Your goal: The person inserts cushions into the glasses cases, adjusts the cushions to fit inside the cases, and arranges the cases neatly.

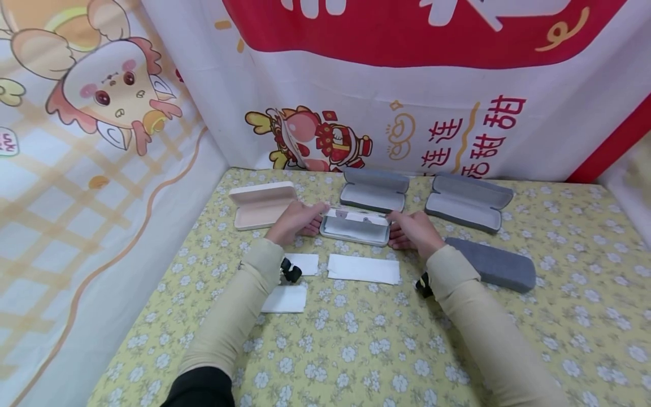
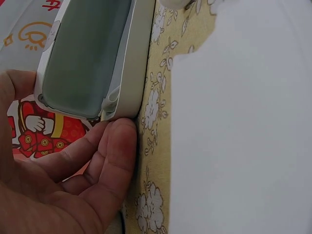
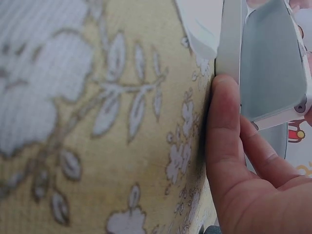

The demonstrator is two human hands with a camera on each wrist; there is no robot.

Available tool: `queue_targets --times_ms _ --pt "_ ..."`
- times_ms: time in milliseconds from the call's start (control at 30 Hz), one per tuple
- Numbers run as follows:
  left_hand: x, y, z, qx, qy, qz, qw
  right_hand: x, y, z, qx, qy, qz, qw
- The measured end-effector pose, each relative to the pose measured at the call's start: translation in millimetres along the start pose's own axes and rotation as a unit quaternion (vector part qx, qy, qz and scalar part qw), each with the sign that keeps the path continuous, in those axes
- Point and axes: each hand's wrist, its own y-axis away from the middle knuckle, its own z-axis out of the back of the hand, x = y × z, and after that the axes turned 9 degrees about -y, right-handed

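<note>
A white glasses case (image 1: 355, 239) with a grey-green inside stands part-way open on the table, its lid (image 1: 351, 214) raised at the back. My left hand (image 1: 300, 219) holds its left end. In the left wrist view, that hand's thumb (image 2: 22, 84) touches the lid's edge while the fingertips (image 2: 122, 139) press the base. At the other end, my right hand (image 1: 416, 232) holds the case; the right wrist view shows fingertips (image 3: 225, 92) along the base and part of the thumb by the lid (image 3: 273, 63). Some fingers are hidden in the head view.
Folded white cloths (image 1: 363, 268) lie in front of the case and to its left (image 1: 285, 299). An open beige case (image 1: 261, 212) stands at the back left, open grey cases (image 1: 373, 196) at the back. A closed grey case (image 1: 495, 264) lies beside the right forearm.
</note>
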Motion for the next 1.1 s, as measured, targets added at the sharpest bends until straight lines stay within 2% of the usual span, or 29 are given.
queue_targets --times_ms 233,433,700,1100 --pt "2.3 2.3 1.4 0.008 0.014 -0.010 0.9998 -4 -1 0 0.005 0.000 0.015 1.000" --pt "3.6 2.4 1.4 0.005 0.003 -0.012 0.9999 -5 1 -1 -0.010 0.024 0.022 0.999" --pt "2.7 1.0 2.5 0.004 -0.024 0.002 0.9997 -5 1 -1 -0.012 0.024 0.021 0.999" --pt "2.3 10.5 3.8 0.002 -0.032 -0.015 0.9994 -5 -1 0 -0.004 0.028 0.010 1.000"
